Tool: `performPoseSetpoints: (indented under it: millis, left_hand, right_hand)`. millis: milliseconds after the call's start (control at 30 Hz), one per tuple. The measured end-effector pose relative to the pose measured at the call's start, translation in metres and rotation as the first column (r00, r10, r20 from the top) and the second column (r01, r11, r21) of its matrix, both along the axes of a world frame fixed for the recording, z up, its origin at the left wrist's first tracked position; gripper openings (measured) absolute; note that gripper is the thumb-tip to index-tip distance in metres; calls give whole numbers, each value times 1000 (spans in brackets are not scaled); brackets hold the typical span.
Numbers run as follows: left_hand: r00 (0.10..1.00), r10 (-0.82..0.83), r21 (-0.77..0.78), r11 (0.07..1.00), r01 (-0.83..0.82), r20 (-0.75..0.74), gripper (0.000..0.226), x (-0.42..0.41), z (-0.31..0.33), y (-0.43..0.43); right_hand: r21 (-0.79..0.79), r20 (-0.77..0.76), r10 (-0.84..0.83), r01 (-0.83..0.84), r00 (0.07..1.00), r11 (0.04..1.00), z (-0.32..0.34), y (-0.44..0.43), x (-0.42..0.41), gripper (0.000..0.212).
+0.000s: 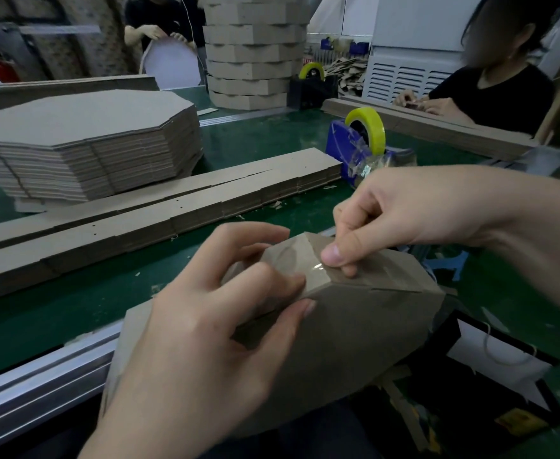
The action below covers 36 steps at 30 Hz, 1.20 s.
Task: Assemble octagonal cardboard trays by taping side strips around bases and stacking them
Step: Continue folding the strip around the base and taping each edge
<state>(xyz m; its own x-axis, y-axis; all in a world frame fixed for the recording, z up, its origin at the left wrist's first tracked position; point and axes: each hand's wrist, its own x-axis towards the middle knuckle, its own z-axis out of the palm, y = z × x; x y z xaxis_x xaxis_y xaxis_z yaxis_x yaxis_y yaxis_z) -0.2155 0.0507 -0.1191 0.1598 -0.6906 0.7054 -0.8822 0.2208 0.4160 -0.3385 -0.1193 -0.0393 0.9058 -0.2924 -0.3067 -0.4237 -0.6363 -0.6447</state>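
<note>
A brown cardboard tray (354, 332) is tilted over my lap at the table's near edge, its base facing me. My left hand (212, 326) grips its side strip, fingers curled over the rim. My right hand (387, 213) pinches a piece of clear tape (316, 271) with thumb and forefinger, pressing it onto a corner where the strip meets the base. A pile of flat octagonal bases (83, 140) lies at the left. Bundles of side strips (159, 210) stretch across the green table.
A blue tape dispenser (354, 147) with a yellow roll stands beyond my right hand. A tall column of finished trays (252, 51) rises at the back. One person sits at the right, another stands at the back. A second dispenser (311, 84) is farther off. A metal rail (40, 376) edges the table.
</note>
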Motion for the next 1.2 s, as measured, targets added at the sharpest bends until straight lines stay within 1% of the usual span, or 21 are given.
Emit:
performPoseSetpoints:
  millis: [167,333,367,433,500,533,600,633,667,733,767,833,900,933,967,1000,1033,1067,1100,1133,1200]
  left_hand:
    - [1000,11,7,1000,-11,4,11,-2,0,-1]
    - [999,46,-7,999,-46,2,18,-3,2,0]
    - [999,48,-7,999,-48,5,19,-4,3,0]
    - [998,60,-5,998,-60,3,23,-4,4,-2]
    - [996,85,-9,996,-85,-1,28,-3,5,-3]
    - [996,93,-12,996,-93,-3,31,-3,6,-3]
    - [996,92,-21,996,-92,-7,34,-3,5,-2]
    - [996,87,-27,996,-87,-7,34,-3,5,-2]
    - [997,82,-32,996,-82,-6,34,-3,5,-2]
    - [997,75,-41,996,-75,-3,33,-4,4,-3]
    - [997,77,-43,996,-77,-2,33,-3,3,-2]
    - [997,83,-40,996,-83,-3,32,-2,2,-2]
    - [997,69,-26,997,-70,-18,27,0,1,-1]
    - [998,59,-20,998,-59,-13,23,1,0,-1]
    - [999,51,-10,999,-51,8,20,2,-1,-1]
    - [999,45,8,999,-45,30,23,2,-1,0]
    - [999,33,34,999,-35,41,29,3,0,0]
    - [999,23,64,998,-26,44,34,3,0,0]
    - [999,20,91,996,-24,50,37,3,1,0]
    - [998,19,115,993,-26,59,38,3,2,-1]
    - [997,24,142,989,-34,72,39,4,2,-1]
  right_hand:
    - [-80,-65,-1,-4,998,997,1,-2,-2,44]
    - [-276,-122,-71,35,990,961,-8,-11,-5,69]
    - [-285,-111,-66,32,992,958,-8,-14,-7,71]
    - [-287,-21,-50,42,999,957,-6,-20,-8,68]
    - [-242,122,-71,99,990,965,-5,-23,-7,55]
    - [-195,167,-89,121,982,973,-7,-23,-6,52]
    - [-96,175,-90,108,980,990,-14,-20,-1,57]
    - [-40,158,-72,79,985,996,-19,-16,2,55]
    - [37,155,-55,50,986,998,-23,-12,5,47]
    - [227,196,-78,32,978,973,-29,-7,10,30]
    - [314,219,-108,34,970,949,-31,-6,11,26]
    - [411,236,-156,47,959,911,-34,-5,14,28]
    - [426,228,-142,33,963,904,-36,-3,15,31]
    - [401,225,-118,19,967,916,-36,-3,15,29]
    - [349,223,-108,24,969,937,-35,-4,15,28]
    - [271,236,-122,56,964,961,-34,-10,14,32]
    - [194,277,-177,126,944,973,-32,-20,14,34]
    - [133,346,-264,231,900,964,-32,-36,14,30]
    - [84,424,-370,371,826,925,-33,-58,14,26]
    - [34,496,-472,527,729,849,-33,-84,12,22]
    - [-63,558,-621,774,551,630,-38,-139,5,18]
